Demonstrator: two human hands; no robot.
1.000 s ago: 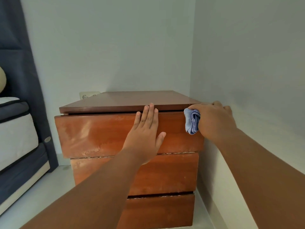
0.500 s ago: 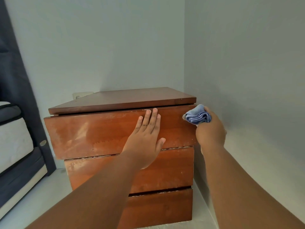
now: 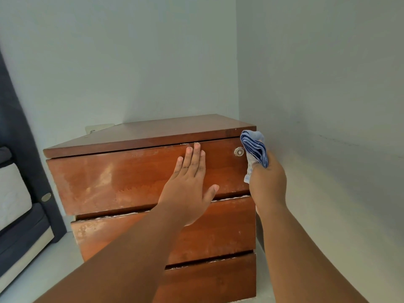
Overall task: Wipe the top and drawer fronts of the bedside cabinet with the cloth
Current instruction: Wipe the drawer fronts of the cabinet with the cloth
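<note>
A reddish-brown wooden bedside cabinet [image 3: 113, 182] with three drawers stands in the corner of the room. Its top drawer front is dusty and has a round metal lock [image 3: 239, 151] near the right edge. My left hand [image 3: 190, 182] lies flat on the top drawer front, fingers spread and pointing up. My right hand [image 3: 267, 182] grips a folded blue cloth [image 3: 254, 148] at the cabinet's top right front corner, just right of the lock. The cloth stands up out of my fist, beside the drawer's right edge.
A wall runs close along the cabinet's right side, and another stands behind it with a white socket [image 3: 96, 127] at the back left. A bed with a dark frame [image 3: 24, 226] and a pale mattress [image 3: 13, 193] is at the left. Pale floor lies between bed and cabinet.
My right hand has come off the cabinet's right side edge and turned, bringing the cloth to the front corner and uncovering the lock. My left hand stays flat on the top drawer.
</note>
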